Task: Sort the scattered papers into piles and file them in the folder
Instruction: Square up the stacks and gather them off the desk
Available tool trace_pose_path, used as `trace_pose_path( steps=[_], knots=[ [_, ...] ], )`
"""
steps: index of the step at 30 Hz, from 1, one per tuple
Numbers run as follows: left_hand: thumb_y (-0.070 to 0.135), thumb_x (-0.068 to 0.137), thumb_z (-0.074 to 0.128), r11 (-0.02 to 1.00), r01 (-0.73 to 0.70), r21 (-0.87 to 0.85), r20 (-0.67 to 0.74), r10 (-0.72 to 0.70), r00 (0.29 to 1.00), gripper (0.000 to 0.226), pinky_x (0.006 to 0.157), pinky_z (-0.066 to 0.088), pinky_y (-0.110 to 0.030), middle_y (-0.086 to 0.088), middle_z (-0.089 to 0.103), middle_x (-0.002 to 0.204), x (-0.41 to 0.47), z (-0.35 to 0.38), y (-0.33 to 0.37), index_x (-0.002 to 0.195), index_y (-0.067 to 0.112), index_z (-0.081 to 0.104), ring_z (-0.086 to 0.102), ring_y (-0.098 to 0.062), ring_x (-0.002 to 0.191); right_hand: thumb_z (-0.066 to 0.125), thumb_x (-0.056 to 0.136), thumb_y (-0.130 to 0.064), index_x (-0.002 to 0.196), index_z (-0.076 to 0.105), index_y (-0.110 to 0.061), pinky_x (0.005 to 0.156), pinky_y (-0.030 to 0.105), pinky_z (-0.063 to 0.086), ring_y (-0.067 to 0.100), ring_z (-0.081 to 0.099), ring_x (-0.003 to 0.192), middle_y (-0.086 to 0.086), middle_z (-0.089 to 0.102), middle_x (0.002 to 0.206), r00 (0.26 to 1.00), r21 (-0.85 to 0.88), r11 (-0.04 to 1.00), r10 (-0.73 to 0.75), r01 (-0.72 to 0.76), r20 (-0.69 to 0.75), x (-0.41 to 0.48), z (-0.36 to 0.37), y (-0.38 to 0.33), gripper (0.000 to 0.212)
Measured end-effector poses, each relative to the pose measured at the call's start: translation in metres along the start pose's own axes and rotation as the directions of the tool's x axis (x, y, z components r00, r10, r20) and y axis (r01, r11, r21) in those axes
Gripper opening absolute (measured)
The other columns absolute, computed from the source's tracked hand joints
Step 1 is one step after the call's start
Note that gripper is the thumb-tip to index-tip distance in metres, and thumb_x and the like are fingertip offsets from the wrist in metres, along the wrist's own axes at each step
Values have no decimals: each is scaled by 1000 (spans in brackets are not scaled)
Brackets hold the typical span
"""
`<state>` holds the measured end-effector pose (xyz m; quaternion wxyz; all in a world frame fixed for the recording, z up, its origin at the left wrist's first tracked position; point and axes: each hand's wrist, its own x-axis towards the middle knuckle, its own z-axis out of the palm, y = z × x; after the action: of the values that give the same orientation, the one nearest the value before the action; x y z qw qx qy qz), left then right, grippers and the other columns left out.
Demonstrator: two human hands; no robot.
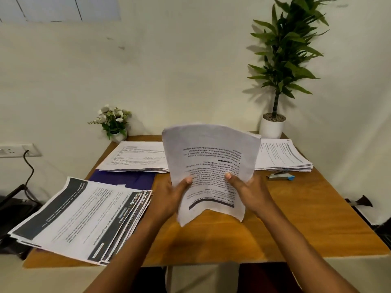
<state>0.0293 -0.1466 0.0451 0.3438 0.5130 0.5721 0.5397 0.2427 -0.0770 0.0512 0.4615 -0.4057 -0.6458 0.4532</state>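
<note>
while the left grip [169, 195] and right grip [249, 191] both pinch the curling white printed sheaf [211, 157] upright above the brown wooden bench [306, 218], a slackened thumb could spill pages onto the dark-banded paper pile [80, 212] nearby.

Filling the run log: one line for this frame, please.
phase: sorting | left hand: grips held sheets | right hand: grips held sheets | piles on table: three | purple folder: partly under two piles
</note>
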Motion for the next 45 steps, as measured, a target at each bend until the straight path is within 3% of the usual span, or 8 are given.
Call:
trace_pose_path(
  steps=[4,15,19,22,28,34,39,45],
  knots=[
    [27,98,64,1000,5,-15,18,-4,1000,42,85,61,-40,26,72,106,-12,4,-10,98,69,60,73,-14,104,68,96,-28,98,63,-42,64,10,53,-3,68,91,-22,70,96,999,1,999,42,-42,-17,-3,-2,4,15],
    [11,103,59,993,39,-109,-43,-44,998,24,82,62,-37,19,76,104,-11,14,-21,109,35,60,74,-9,97,68,96,-25,109,64,-34,65,13,55,7,70,97,-17,71,102,994,37,994,101,-100,-49,-2,2,24,15],
    [11,102,60,911,140,-387,-198,-230,953,21,86,60,-42,12,78,99,-10,22,-25,107,31,61,75,-11,94,78,88,-30,144,46,-31,67,21,59,7,66,103,-13,60,126,965,152,975,190,-163,-183,-7,9,38,65],
    [12,100,63,797,211,-566,-191,-376,907,17,93,57,-53,3,79,101,-12,32,-29,108,27,61,75,-23,97,84,82,-24,151,38,-31,85,37,61,16,68,111,-2,66,132,896,424,861,394,-281,-205,-17,26,56,83],
    [13,98,62,714,265,-649,-93,-419,903,28,90,59,-52,-3,77,114,-25,55,-39,123,26,60,75,-27,102,65,95,-3,133,60,-16,100,60,52,35,69,113,14,71,124,887,765,531,448,-365,112,-18,46,51,40],
    [3,95,63,686,175,-706,-136,-374,918,36,81,63,-47,-9,75,118,-16,-12,-25,129,17,61,73,-29,107,63,95,-2,121,66,-15,90,54,57,32,73,105,13,74,117,928,532,780,372,-331,31,-11,3,35,30],
    [8,92,67,896,287,-339,-72,-329,941,29,84,62,-43,-9,76,114,5,-72,-16,121,13,70,74,-31,104,65,94,-5,121,64,-17,72,35,63,24,75,100,5,77,110,957,355,895,289,-269,-3,-3,-34,21,30],
    [30,89,72,985,154,-74,-2,-155,988,31,74,62,-28,7,78,109,12,-65,2,120,24,69,76,-17,97,69,94,-19,105,63,-32,65,21,56,9,70,90,-11,71,104,982,112,976,189,-185,-26,5,-35,6,17]
  ],
)
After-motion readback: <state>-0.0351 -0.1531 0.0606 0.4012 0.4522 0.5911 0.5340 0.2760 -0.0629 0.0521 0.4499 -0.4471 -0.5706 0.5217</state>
